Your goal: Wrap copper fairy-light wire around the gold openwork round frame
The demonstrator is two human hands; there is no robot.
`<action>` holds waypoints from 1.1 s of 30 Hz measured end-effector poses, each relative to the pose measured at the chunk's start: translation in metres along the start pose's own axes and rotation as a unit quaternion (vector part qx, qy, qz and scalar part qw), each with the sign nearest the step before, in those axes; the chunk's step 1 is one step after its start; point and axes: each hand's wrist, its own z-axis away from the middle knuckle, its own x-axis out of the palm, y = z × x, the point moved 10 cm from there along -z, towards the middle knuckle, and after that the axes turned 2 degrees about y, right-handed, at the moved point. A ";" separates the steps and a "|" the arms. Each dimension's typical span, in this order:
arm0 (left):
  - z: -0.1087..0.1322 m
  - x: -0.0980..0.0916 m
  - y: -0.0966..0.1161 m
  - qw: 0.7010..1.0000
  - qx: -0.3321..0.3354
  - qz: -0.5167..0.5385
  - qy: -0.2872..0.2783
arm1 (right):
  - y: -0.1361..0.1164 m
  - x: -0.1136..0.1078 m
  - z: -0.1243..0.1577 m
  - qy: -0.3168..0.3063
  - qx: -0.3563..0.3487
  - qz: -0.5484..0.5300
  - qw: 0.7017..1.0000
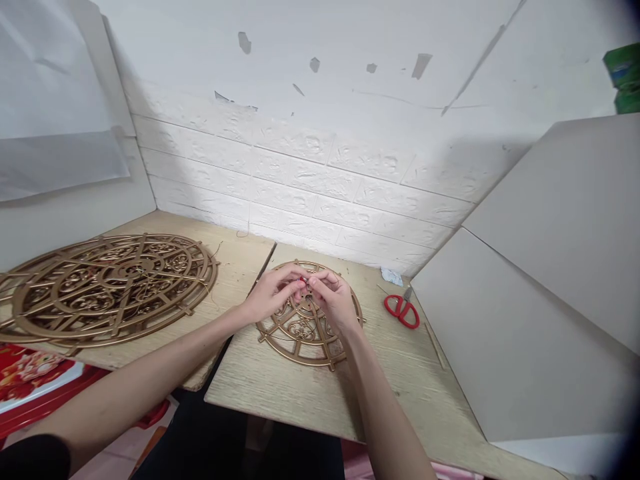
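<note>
My left hand (275, 292) and my right hand (331, 300) meet above a round gold-coloured openwork disc (302, 329) on the table. The left fingertips pinch a small red piece (303, 281), too small to identify. Against it, the right thumb and forefinger are pressed together; what they hold, if anything, is hidden. Rings, spokes and scroll patterns make up the disc, and both hands cover much of its far half. A thin dark strand appears to cross the disc below the fingers.
To the left lies a stack of larger gold openwork discs (115, 287) with loose thread on top. Red-handled scissors (403, 312) rest at the right, near a crumpled pale scrap (391, 276) and a thin stick (435, 345). White panels (550, 320) and a brick-patterned wall (300, 173) enclose the table.
</note>
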 end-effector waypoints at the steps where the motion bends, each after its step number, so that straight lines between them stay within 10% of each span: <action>1: -0.001 -0.004 0.000 1.000 0.001 -0.002 0.014 | -0.005 0.000 0.000 -0.003 -0.019 0.021 1.000; 8: -0.008 -0.047 0.002 0.987 -0.010 -0.029 0.158 | -0.028 -0.035 0.000 0.101 -0.118 0.177 0.972; 17: -0.006 -0.081 -0.035 0.944 -0.094 0.140 0.283 | -0.003 -0.039 -0.008 0.066 0.000 -0.084 0.994; 33: 0.001 -0.090 -0.081 0.836 -0.213 0.350 0.365 | -0.016 -0.078 -0.004 0.208 -0.082 -0.175 0.959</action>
